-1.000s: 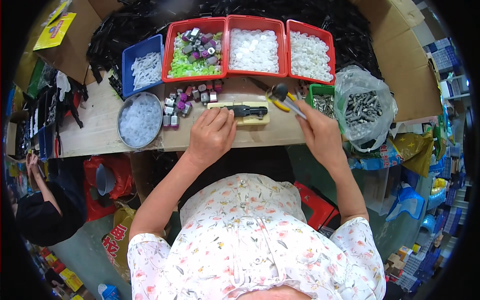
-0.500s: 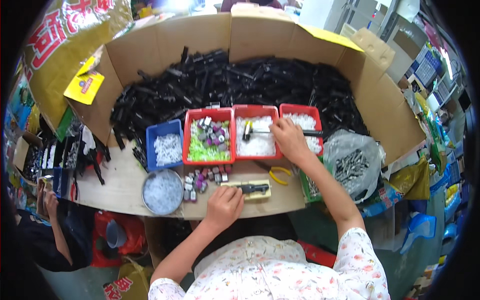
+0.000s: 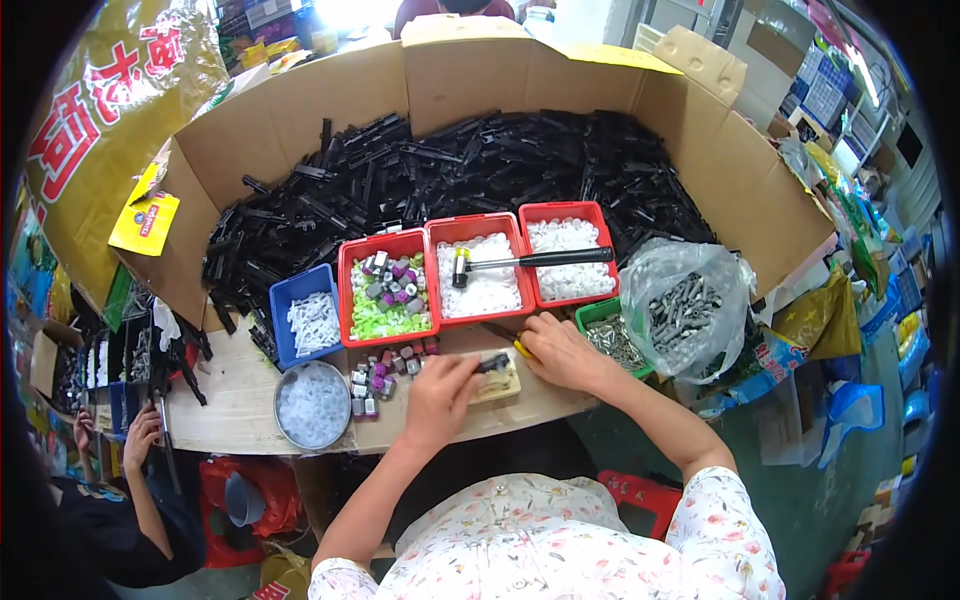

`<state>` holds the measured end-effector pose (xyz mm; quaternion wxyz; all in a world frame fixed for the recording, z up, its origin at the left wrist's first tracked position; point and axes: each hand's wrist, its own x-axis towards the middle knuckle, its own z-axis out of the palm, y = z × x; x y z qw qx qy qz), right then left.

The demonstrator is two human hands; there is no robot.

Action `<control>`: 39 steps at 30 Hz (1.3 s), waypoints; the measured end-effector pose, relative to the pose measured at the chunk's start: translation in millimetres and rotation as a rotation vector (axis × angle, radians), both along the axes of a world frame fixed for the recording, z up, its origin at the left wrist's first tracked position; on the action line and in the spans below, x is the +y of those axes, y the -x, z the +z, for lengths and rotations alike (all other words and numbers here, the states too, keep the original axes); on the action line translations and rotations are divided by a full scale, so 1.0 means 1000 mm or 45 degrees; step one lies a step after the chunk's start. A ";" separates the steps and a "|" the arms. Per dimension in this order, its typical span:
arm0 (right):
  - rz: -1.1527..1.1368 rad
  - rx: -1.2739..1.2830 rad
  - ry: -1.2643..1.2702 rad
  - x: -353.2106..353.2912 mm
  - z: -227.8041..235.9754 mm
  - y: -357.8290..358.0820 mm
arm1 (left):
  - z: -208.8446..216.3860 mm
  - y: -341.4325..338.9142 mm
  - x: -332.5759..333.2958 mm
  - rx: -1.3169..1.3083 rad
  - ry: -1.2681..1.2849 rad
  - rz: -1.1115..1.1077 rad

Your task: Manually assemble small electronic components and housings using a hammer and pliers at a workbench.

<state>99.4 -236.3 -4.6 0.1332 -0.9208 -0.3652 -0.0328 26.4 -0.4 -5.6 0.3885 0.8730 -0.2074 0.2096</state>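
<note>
My left hand (image 3: 443, 400) is closed on a small black plastic part (image 3: 493, 363), which sits tilted above a cream block (image 3: 497, 386) at the table's front edge. Just right of that block, my right hand (image 3: 562, 352) has its fingers closed at the yellow handles of a pair of pliers (image 3: 522, 348); the hand covers part of them. A hammer (image 3: 570, 257) with a black handle and a yellow-and-white head lies across two red bins of white pieces (image 3: 480, 308), beyond my hands.
Left of them stand a red bin (image 3: 388, 338) of green and purple pieces, a blue bin (image 3: 292, 357) and a round bowl (image 3: 346, 428). Loose small blocks (image 3: 378, 378) lie near my left hand. A green bin and a bag of metal parts (image 3: 685, 315) stand right. Black parts (image 3: 480, 165) fill the back. Another person's hand (image 3: 142, 437) is far left.
My right hand has let go of the hammer, left it on the bins, and come down to the pliers. My left hand has lifted the black part off its flat position on the block.
</note>
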 end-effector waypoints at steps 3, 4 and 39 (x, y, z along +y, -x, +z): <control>-0.086 -0.058 0.110 0.008 0.005 0.003 | 0.002 -0.005 0.006 0.448 0.712 0.135; -0.076 -0.104 0.079 0.009 0.000 0.004 | 0.003 -0.006 0.007 0.705 1.083 0.241; -0.143 1.477 -1.967 0.015 0.042 0.056 | 0.038 0.013 -0.044 0.570 1.294 -0.130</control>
